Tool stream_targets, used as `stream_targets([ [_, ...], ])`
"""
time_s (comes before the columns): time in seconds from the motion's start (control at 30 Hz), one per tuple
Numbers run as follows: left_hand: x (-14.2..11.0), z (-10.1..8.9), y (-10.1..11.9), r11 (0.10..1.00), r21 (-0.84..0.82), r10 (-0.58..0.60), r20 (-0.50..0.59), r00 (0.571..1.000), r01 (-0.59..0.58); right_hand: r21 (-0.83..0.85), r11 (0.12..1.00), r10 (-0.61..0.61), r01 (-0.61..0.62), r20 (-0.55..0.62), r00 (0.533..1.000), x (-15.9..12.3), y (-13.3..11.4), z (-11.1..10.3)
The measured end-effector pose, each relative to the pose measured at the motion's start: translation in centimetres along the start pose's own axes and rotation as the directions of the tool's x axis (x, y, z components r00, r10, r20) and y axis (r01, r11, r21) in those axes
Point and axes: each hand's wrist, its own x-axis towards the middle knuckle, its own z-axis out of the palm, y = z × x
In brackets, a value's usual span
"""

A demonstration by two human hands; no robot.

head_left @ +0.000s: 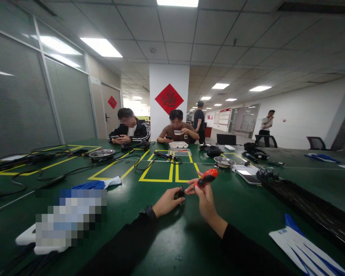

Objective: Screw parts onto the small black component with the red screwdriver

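Note:
In the head view, my left hand (166, 202) is closed around a small dark metal part (182, 196) that stands upright on the green table. My right hand (206, 199) grips a red-and-black screwdriver (208, 177), its thick handle tilted up to the right. Some right-hand fingers stretch left, close beside the metal part; whether they touch it I cannot tell. The screwdriver's shaft is hidden or too small to make out. A dark watch (148, 213) sits on my left wrist.
Blue-and-white gloves (303, 245) lie at the right and a phone (248, 177) lies beyond them. Metal bowls (224, 161), cables and yellow tape outlines cover the green table (132, 237). A long black tray (310, 209) runs along the right. Two people sit opposite.

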Motion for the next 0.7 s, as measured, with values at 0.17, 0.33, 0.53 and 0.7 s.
stream_targets([
  [0.17,-0.02,0.00,0.10,1.000,-0.012,-0.007,-0.008,1.000,0.007,-0.004,1.000,0.024,-0.024,0.002,1.000,0.19,0.15,0.11],
  [0.33,-0.05,-0.04,0.10,1.000,0.004,0.002,-0.014,1.000,-0.002,-0.010,1.000,0.015,-0.015,-0.032,0.999,0.13,0.25,0.15],
  [0.53,0.03,0.12,-0.21,0.999,0.032,0.010,-0.018,1.000,-0.009,-0.015,1.000,-0.006,0.005,-0.034,0.999,-0.01,0.18,0.24],
  [0.7,0.02,0.20,-0.21,0.999,0.039,0.003,-0.024,1.000,-0.002,-0.029,0.999,-0.017,0.016,-0.035,0.999,-0.16,0.13,0.28],
])
